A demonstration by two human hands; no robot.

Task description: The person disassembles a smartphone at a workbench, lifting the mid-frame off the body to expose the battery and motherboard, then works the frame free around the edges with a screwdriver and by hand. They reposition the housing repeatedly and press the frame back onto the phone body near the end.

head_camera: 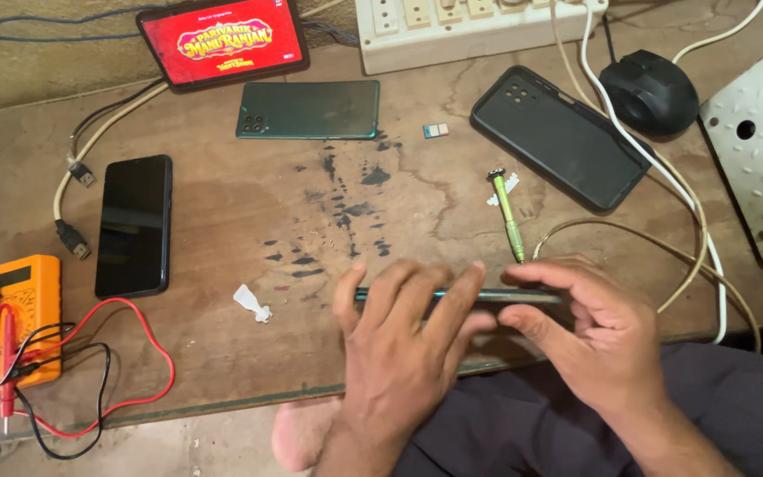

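Hands: left hand (399, 340) and right hand (589, 327) both grip one thin phone (487, 296), held edge-on just above the worktop (222, 230); left fingers (452, 296) wrap over its top, right thumb and fingers pinch its right end.
Phone: slim, flat slab, seen from its edge; dark with a greenish rim.
Handling: probably light and stiff, with smooth sides that could slip; glass face likely fragile, so best gripped along the long edges, not pressed on the flat.
Screwdriver (506, 215): green, just behind the phone, tip towards the hands.
Black phone (133, 225): face up, well left of the held phone.
Multimeter (28, 305): orange, far left of the held phone, red and black leads trailing.
Green phone (308, 109): back up, behind the held phone.
Cased phone (560, 134): black, behind and right of the held phone.
Tablet (222, 40): lit red screen, far behind.
Power strip (470, 31): white, far behind, cables running off it.
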